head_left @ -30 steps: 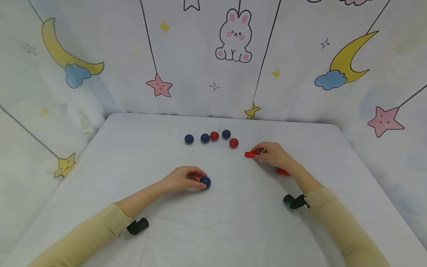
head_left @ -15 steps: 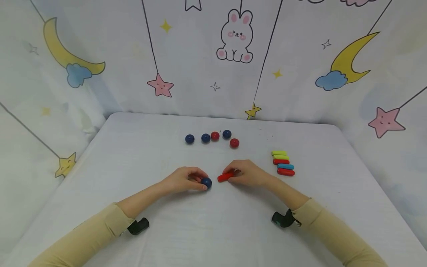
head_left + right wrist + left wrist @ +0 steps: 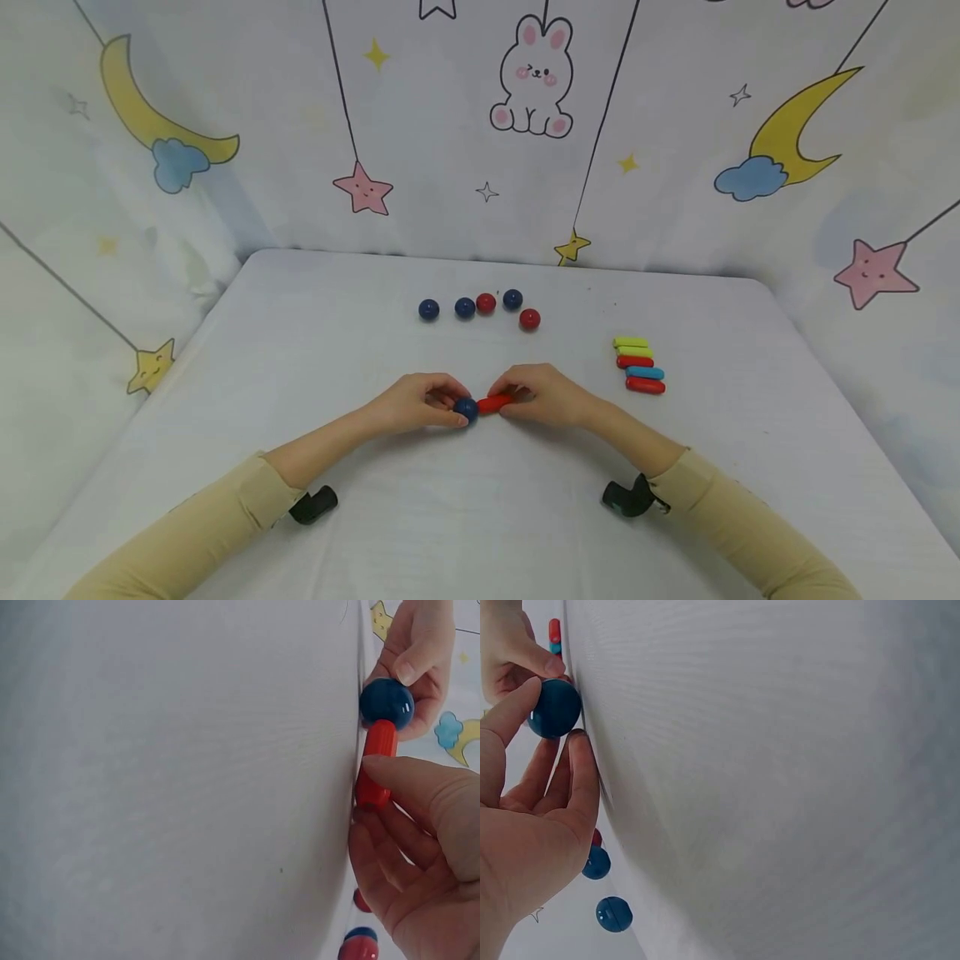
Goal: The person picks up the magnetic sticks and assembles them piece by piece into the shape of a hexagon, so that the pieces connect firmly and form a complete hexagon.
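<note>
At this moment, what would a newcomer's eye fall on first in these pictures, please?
Probably the middle of the table, where the left hand holds a dark blue ball and the right hand pinches a red rod, its end meeting the ball. Next, perhaps, come three blue balls and two red balls beyond the hands, and five yellow, red and blue rods lying side by side to the right.

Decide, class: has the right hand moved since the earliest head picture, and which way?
Yes: judged against the rightmost red ball, the right hand has moved left and lower in view, bringing its red stick to the held dark blue ball.
</note>
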Tool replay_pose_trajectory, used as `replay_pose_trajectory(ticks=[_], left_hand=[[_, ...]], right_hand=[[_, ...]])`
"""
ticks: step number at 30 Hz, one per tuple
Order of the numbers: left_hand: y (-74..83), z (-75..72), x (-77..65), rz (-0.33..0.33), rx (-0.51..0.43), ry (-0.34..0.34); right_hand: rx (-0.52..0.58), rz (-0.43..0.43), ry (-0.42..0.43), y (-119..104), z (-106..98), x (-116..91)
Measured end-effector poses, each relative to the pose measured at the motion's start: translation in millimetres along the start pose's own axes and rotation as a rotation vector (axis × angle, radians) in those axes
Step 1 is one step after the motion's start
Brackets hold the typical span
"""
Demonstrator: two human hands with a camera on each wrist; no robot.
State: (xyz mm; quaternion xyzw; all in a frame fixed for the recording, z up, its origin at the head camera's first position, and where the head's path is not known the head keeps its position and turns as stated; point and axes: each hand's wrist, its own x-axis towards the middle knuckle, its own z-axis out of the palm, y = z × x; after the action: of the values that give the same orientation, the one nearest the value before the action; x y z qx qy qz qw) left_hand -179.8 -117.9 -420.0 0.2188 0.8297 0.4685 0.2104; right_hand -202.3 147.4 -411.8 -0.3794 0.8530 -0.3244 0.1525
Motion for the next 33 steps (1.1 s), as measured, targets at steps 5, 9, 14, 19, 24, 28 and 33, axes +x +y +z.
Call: replay_pose_trajectory(ticks=[5, 9, 14, 19, 24, 28, 33], left_hand=[[0.0, 0.1, 0.9, 0.012, 0.011, -0.003], [2.0, 1.5, 2.8, 0.022, 0.062, 0.012], [5.7, 4.4, 5.9, 0.053, 0.129, 0.036], [7.1, 5.6, 6.8, 0.042, 0.118, 0.035], [6.5, 5.6, 7.4, 0.005, 0.093, 0.028], [5.5, 5.5, 7.1, -0.020, 0.079, 0.028], [3.4, 4.9, 7.3, -0.026, 0.072, 0.032]], right_hand=[[-0.001, -0.002, 0.001, 0.1, 0.0, -0.1], [-0.002, -0.013, 0.005, 0.7, -0.4, -0.2], [0.009, -0.016, 0.002, 1.3, -1.5, -0.5], [0.044, 0.106, 0.098, 8.6, -6.6, 0.5], [0.220, 0.410, 0.409, 26.7, -20.4, 6.4], [0.358, 0.526, 0.553, 44.9, -33.4, 17.4], [0.245, 0.478, 0.464, 60.2, -41.6, 29.5]])
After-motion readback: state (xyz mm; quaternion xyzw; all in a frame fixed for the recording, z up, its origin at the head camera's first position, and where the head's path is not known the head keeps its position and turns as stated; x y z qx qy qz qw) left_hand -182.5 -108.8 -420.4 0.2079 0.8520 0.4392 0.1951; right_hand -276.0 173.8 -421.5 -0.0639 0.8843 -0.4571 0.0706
